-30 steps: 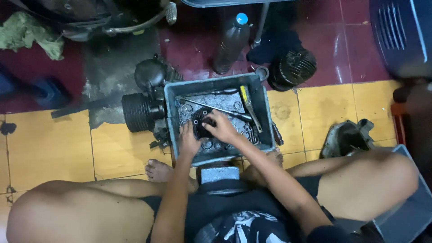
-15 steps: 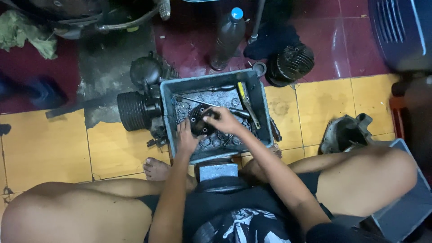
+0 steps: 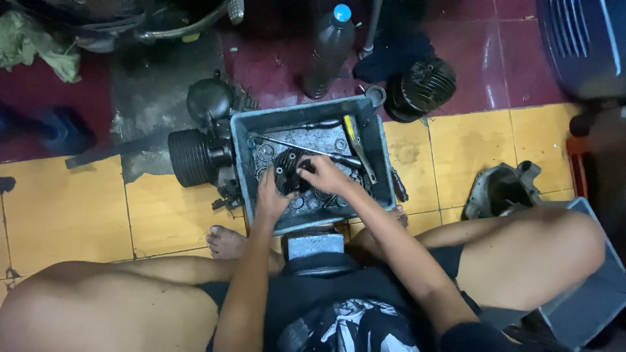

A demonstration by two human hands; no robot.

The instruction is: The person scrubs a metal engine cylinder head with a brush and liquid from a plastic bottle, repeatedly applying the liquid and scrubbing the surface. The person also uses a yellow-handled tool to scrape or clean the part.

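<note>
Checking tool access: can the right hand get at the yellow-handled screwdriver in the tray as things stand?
Probably yes. The right hand rests on the dark round part in the grey tray, and the yellow-handled screwdriver lies uncovered just beyond it by the tray's right wall, with nothing between them.

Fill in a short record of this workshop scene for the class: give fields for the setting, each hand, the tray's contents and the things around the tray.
Setting: person seated on a tiled floor, grey tray between the legs
Left hand: on a dark round metal part in the tray
Right hand: grip on the same part from the other side
Tray contents: yellow-handled tool, long metal rod, small rings
Left of tray: finned cylinder
Behind tray: plastic bottle with blue cap, finned black part
Right of tray: grey metal casing
</note>
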